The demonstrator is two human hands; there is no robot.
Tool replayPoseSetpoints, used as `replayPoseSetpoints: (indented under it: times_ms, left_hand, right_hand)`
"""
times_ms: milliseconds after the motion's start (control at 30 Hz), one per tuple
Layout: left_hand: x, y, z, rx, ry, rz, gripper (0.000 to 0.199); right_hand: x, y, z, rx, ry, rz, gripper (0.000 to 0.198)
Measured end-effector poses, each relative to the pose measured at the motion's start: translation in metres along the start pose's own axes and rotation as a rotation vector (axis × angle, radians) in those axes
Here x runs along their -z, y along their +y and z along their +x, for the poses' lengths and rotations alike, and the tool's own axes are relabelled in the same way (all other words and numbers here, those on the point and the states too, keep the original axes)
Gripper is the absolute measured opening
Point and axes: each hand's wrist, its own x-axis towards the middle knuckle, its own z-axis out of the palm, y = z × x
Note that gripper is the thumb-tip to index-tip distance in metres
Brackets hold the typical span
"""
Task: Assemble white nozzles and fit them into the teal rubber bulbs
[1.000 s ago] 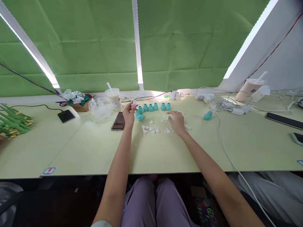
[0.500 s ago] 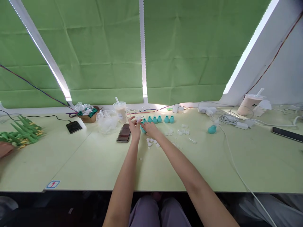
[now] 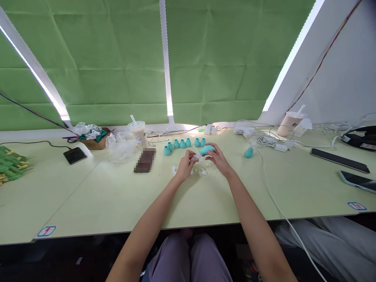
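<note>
Over the middle of the table, my right hand (image 3: 219, 159) is closed around a small teal vase-shaped piece (image 3: 206, 149), tilted with its neck toward the left. My left hand (image 3: 184, 166) pinches a small whitish, see-through piece (image 3: 194, 157) close to that neck; its exact kind is too small to tell. I cannot tell whether the two pieces touch. Behind my hands stand several more teal vase-shaped pieces (image 3: 182, 143) in a row. Small white pieces (image 3: 204, 172) lie scattered on the tabletop below my hands, partly covered by them.
One teal piece (image 3: 248, 153) sits apart on the right, beside a white cable (image 3: 266, 180). A dark phone (image 3: 145, 159), a plastic bag (image 3: 120, 147) and a drink cup (image 3: 137, 134) are on the left. Tangled chargers (image 3: 267, 140) and another cup (image 3: 290, 123) stand back right.
Both hands have moved right, away from the left end of the teal row. The right hand now holds a teal piece up, turned sideways. The view has shifted to the right.
</note>
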Motion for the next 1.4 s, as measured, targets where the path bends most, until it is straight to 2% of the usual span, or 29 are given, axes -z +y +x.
replayPoseSetpoints:
  times_ms: [300,533,633,800,967,1167,1400]
  left_hand:
    - [0.001,0.001,0.000,0.009,-0.025,-0.004,0.014]
    - [0.002,0.000,-0.002,0.004,-0.079,0.063,0.012]
    - [0.004,-0.003,-0.001,0.009,-0.091,0.091,0.013]
    - [0.006,-0.003,-0.001,-0.028,-0.187,0.193,0.011]
    - [0.005,-0.002,-0.004,-0.049,-0.276,0.270,0.012]
    - [0.000,-0.007,-0.005,-0.057,-0.251,0.246,0.012]
    - [-0.005,-0.002,-0.008,-0.028,-0.148,0.161,0.010]
  right_hand:
    - [0.002,0.001,0.001,-0.031,-0.047,-0.083,0.027]
    - [0.000,0.004,-0.001,-0.028,-0.097,-0.091,0.034]
    - [0.004,0.008,-0.002,-0.070,-0.106,-0.082,0.039]
    - [0.009,0.016,-0.002,-0.161,-0.115,-0.099,0.044]
    - [0.012,0.014,-0.005,-0.215,-0.206,-0.188,0.044]
    - [0.009,0.014,-0.005,-0.223,-0.163,-0.187,0.045]
    - [0.008,0.020,-0.006,-0.166,-0.140,-0.055,0.040]
